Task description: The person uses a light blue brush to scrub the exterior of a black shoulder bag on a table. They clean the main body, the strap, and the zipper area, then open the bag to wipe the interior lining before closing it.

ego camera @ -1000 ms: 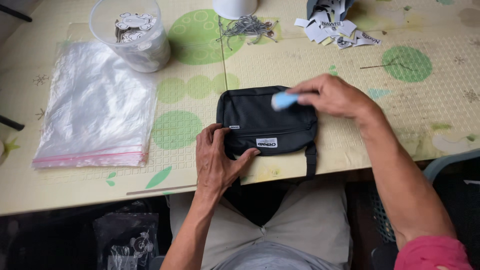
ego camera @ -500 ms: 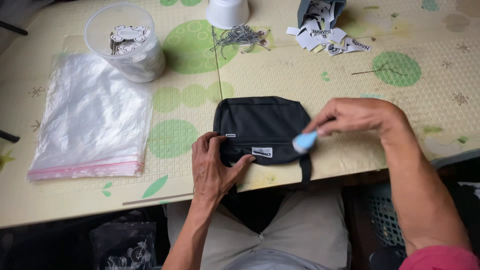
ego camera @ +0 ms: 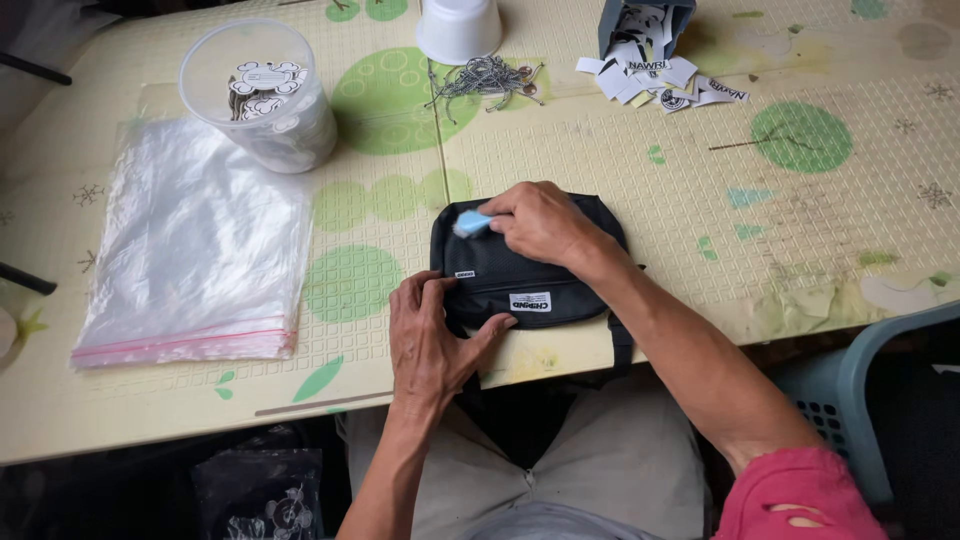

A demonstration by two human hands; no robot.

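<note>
A small black zip pouch (ego camera: 520, 280) with a white label lies at the near edge of the table (ego camera: 620, 160). My left hand (ego camera: 432, 335) presses flat on its lower left corner, fingers spread. My right hand (ego camera: 540, 220) rests on the pouch's upper left part and grips a small light-blue object (ego camera: 472, 223), which touches the fabric near the top left corner. The strap of the pouch hangs over the table edge at the right.
A stack of clear zip bags (ego camera: 195, 250) lies at the left. Behind it stands a clear plastic tub (ego camera: 262, 100) with paper tags. At the back are a white cup (ego camera: 460, 28), a pile of metal pins (ego camera: 485, 78) and scattered printed labels (ego camera: 660, 75). A blue-grey basket (ego camera: 850, 400) stands at lower right.
My right hand has swept the light-blue object across the pouch, from the top right to the lower right and now to the upper left. My left hand still holds the pouch down.
</note>
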